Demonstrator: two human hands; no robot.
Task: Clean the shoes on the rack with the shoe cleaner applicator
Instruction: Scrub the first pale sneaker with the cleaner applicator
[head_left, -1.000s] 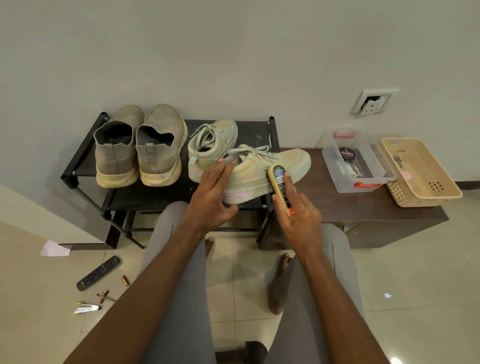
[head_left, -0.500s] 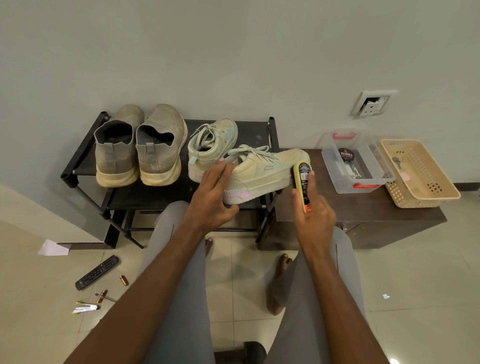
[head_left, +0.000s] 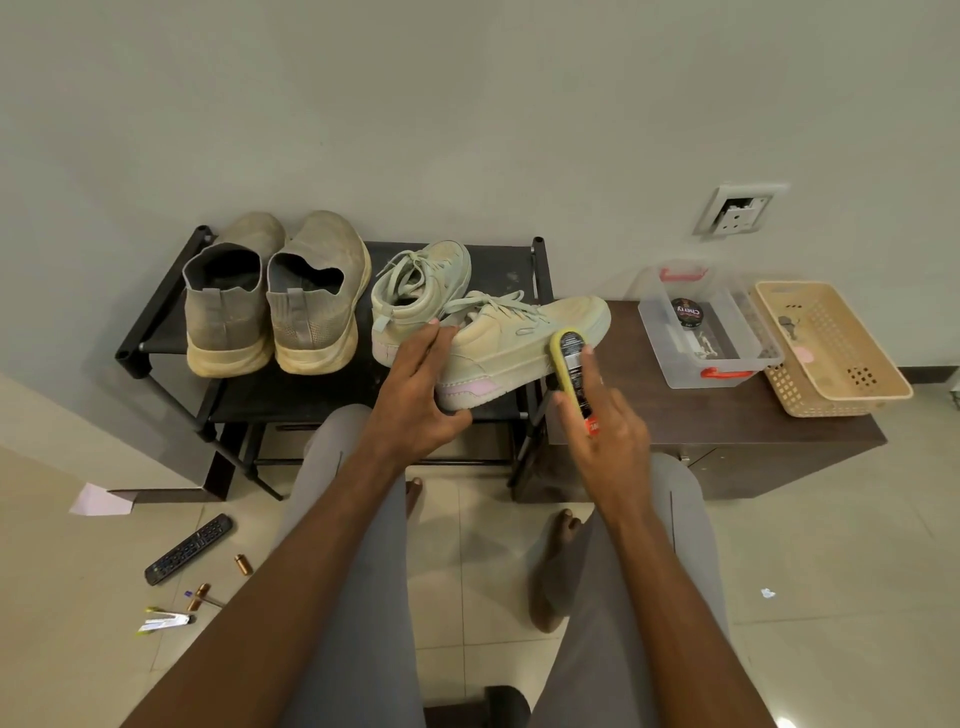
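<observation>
— Fingers first?
— Left hand (head_left: 415, 395): fingers (head_left: 423, 345) spread over the heel end of the pale green sneaker (head_left: 519, 340), thumb hooked under its sole, so clamped on the shoe. Right hand (head_left: 608, 421): fingers wrapped along the shoe cleaner applicator (head_left: 571, 364), index finger laid straight up its side, clamped on it.
— And the applicator itself?
— Yellow sponge edge pressed against the sneaker's side near the toe (black label facing the camera, red cap end down by the palm).
— Position of that sneaker?
— Lying crosswise over the right end of the black shoe rack (head_left: 156, 312), toe poking past the rack toward the dark wooden desk (head_left: 649, 421). Matching second sneaker (head_left: 421, 280) just behind it on the rack, toe toward the wall, laces loose.
— Further left?
— Pair of grey knit slip-on shoes (head_left: 275, 306) side by side on the rack, heels toward the camera, soles yellowed.
— On the desk?
— Clear plastic box (head_left: 711, 374) with red latches, round black polish tin (head_left: 687, 313) inside; beige perforated basket (head_left: 831, 364) touching it on the right.
— Farther out?
— Wall socket (head_left: 740, 210) above the desk. Floor tiles: remote control (head_left: 188, 548), a few batteries (head_left: 243, 564), a scrap of paper (head_left: 101, 501). Grey trouser legs and bare feet (seated, knees apart) below the arms.
</observation>
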